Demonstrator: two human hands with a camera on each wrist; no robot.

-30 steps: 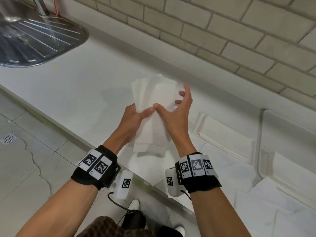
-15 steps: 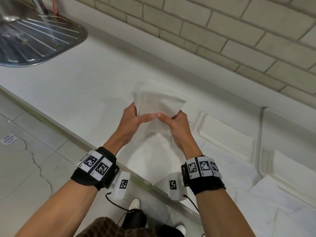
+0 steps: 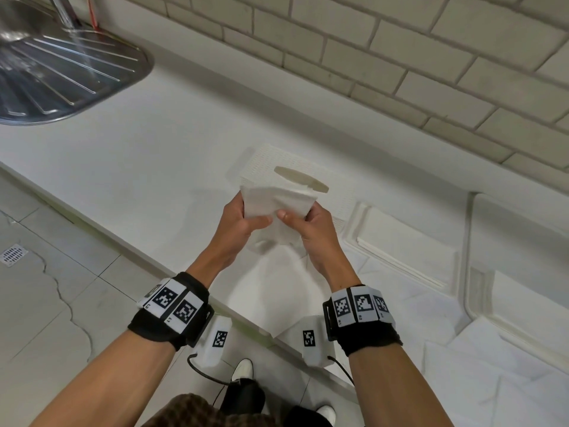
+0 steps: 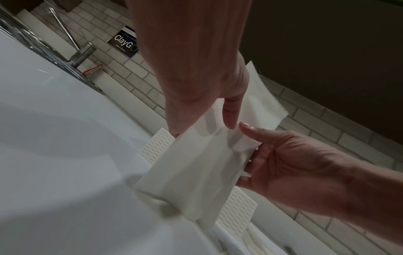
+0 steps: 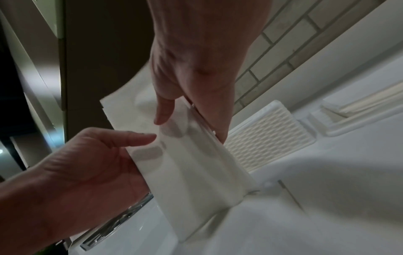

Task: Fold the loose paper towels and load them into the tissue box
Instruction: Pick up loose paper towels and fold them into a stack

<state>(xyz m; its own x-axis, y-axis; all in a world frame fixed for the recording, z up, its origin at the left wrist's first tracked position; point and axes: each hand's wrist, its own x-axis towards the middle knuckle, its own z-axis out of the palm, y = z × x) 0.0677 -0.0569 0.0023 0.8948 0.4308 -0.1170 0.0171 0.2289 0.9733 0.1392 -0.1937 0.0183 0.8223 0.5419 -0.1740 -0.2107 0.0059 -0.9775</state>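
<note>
Where a second ago the stack of paper towels (image 3: 277, 201) stood tall and flat between the two hands, it is now bent over on itself into a shorter, thicker wad, so the fold looks made and only the loading is left. The white table (image 3: 160, 155) is smooth and faintly glossy, reaching away on all sides below the fingers. Just beyond the fingers lies the tissue box lid (image 3: 295, 177), a rigid white plastic rectangle with a ribbed, woven-looking surface and a long oval slot; it was hidden behind the towels and now shows. To the right of the fingers sits the open tissue box (image 3: 400, 238), a shallow moulded tray with rounded rims, a flat pile of towels already in it. The wad itself is soft, matt, thin enough that finger shadows show through in the wrist views, its layered edges slightly uneven. The left hand (image 3: 238, 223) and right hand (image 3: 311, 224) both pinch it, thumbs on the near face almost touching, fingers (image 5: 218, 119) curled behind. The layers may splay when one hand lets go.
</note>
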